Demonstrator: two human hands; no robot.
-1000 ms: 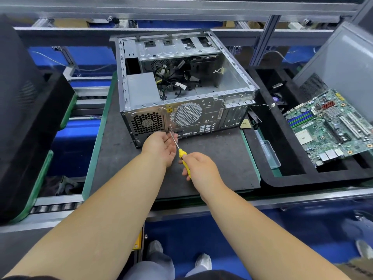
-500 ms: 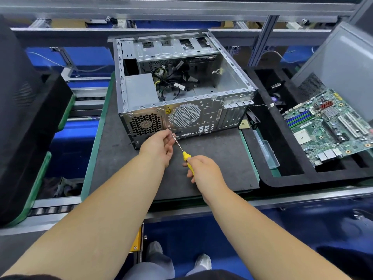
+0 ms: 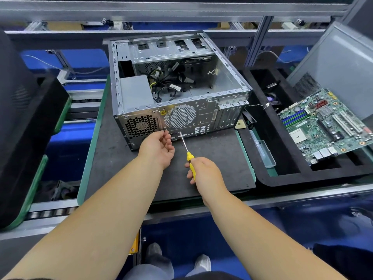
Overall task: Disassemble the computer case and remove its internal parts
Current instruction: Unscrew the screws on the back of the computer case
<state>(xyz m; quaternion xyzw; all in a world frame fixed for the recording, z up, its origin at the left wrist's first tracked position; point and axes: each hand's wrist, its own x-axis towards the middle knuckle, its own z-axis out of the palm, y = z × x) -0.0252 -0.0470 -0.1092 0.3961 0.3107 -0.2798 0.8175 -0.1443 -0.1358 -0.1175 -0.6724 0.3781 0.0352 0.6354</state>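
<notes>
Case (image 3: 177,93) lies open on table (image 3: 218,158), rear near. Right hand (image 3: 203,172) wraps screwdriver (image 3: 187,152), tip at rear panel; left hand (image 3: 159,148), fingers loosely curled, likely waits for screw.

The computer case (image 3: 181,110) is bare grey sheet metal, dully shiny, with perforated vents. The screwdriver (image 3: 188,156) has a glossy yellow plastic handle and bright steel shaft. The mat (image 3: 214,158) looks matt, dark, slightly scuffed.
</notes>
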